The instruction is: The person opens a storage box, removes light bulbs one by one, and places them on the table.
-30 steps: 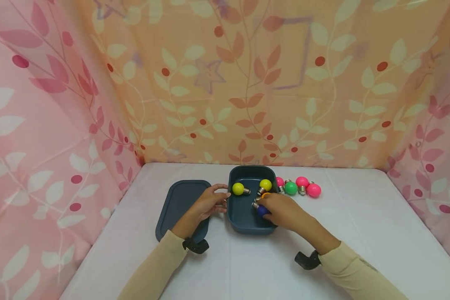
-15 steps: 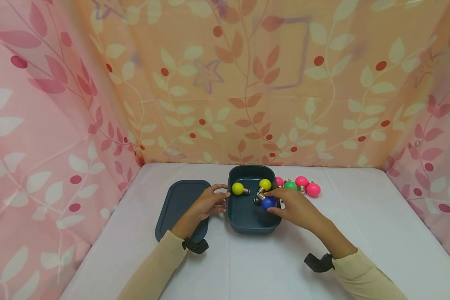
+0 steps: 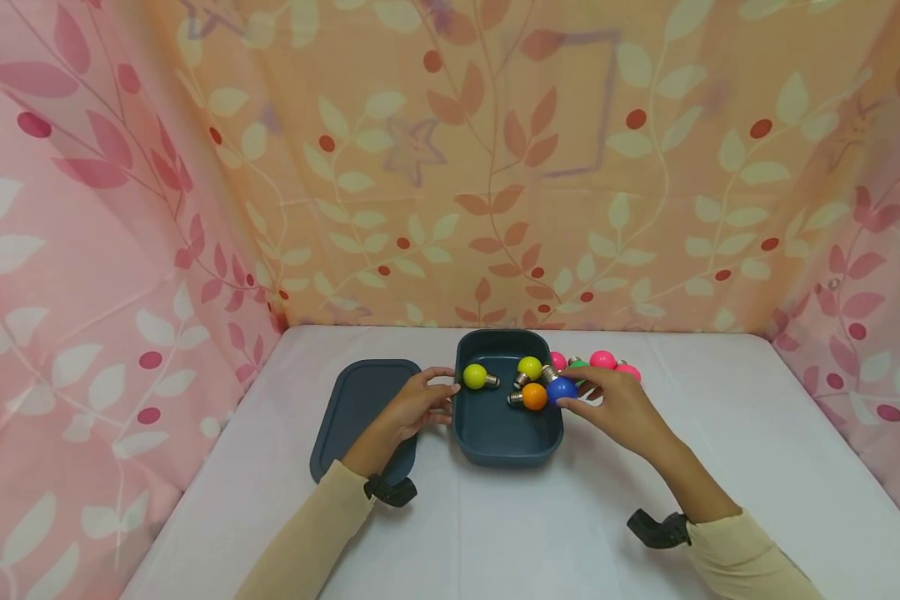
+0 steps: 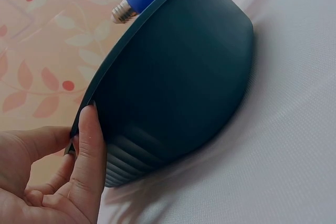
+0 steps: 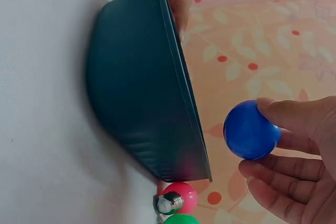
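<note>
My right hand [image 3: 621, 410] pinches a small blue light bulb [image 3: 562, 391] by its globe, between thumb and fingers. It holds the bulb over the right rim of a dark blue-grey plastic container [image 3: 506, 437], with the metal screw base pointing up and away. In the right wrist view the blue globe [image 5: 249, 129] shows apart from the container's rim. My left hand [image 3: 411, 408] grips the container's left rim, thumb and fingers on either side of the wall [image 4: 173, 72]. Inside lie an orange bulb [image 3: 534, 397] and two yellow bulbs, one at left [image 3: 475, 377], one farther back [image 3: 528, 367].
A matching flat lid [image 3: 360, 408] lies left of the container, partly under my left forearm. Several pink bulbs [image 3: 602, 360] and a green bulb [image 5: 182, 219] sit on the white cloth at the container's right, partly behind my right hand. Patterned curtains [image 3: 390, 167] enclose the table.
My right hand has lifted the blue bulb from inside the container and moved it right, to the right rim. The orange bulb is now uncovered. My left hand stays on the rim.
</note>
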`<act>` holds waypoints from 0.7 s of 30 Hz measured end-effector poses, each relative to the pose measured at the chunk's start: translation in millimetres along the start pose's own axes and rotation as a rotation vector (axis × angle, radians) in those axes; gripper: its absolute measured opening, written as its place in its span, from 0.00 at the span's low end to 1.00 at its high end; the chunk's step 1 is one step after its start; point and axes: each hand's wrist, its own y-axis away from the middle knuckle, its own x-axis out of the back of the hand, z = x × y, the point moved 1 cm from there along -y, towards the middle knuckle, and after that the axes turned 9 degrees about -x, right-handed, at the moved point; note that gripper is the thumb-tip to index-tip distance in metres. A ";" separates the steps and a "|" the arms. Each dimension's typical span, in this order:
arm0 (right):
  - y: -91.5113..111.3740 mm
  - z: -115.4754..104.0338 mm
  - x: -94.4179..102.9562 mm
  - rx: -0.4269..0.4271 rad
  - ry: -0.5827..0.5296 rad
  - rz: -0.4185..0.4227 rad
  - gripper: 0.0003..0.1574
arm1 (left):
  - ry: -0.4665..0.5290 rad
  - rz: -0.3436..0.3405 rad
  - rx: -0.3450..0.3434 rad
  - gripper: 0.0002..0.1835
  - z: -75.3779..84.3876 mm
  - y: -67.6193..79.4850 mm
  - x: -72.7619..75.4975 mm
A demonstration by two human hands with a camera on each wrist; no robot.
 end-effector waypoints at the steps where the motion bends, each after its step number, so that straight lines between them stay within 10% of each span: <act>1: 0.3 1.4 1.0 -0.005 -0.001 0.012 0.31 | 0.001 0.000 -0.001 0.25 0.1 -0.1 0.1; 21: -5.1 29.8 11.2 -0.221 -0.006 0.046 0.31 | 0.012 -0.006 0.000 0.24 1.5 0.3 0.0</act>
